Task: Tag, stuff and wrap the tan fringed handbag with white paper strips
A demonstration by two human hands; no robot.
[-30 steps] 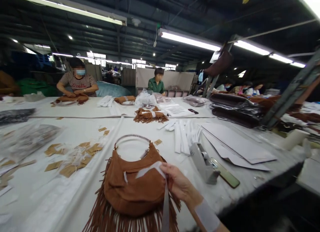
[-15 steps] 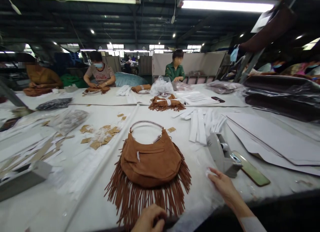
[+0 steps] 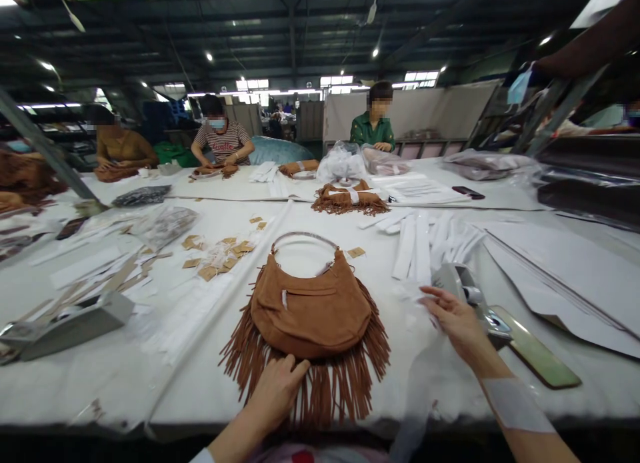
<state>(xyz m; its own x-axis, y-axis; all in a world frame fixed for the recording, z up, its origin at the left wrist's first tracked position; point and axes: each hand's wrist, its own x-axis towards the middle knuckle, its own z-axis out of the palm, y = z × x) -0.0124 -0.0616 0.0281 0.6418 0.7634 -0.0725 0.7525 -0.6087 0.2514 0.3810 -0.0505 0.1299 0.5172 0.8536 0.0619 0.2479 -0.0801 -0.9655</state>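
Note:
A brown suede handbag (image 3: 310, 316) with long fringe lies flat on the white table, its handle away from me. My left hand (image 3: 280, 386) is at the bag's lower edge, fingers curled down into the fringe, with the thumb reaching right. To the right of the bag, my right hand (image 3: 453, 316) pinches a piece of thin translucent plastic film (image 3: 420, 390), which trails down toward the table's front edge. Just beside that hand stand a grey tape dispenser (image 3: 457, 280) and a phone in a green case (image 3: 540, 350).
White paper strips (image 3: 415, 250) lie beyond my right hand, and large white sheets (image 3: 565, 270) at the right. Brown tags (image 3: 220, 256) and a second tape dispenser (image 3: 80, 323) are on the left. Across the table, several people work near another fringed bag (image 3: 350, 196).
My left hand has moved forward from the fringe ends to the bag's lower edge. My right hand has gone forward with the film, which now hangs in view. The camera view has shifted.

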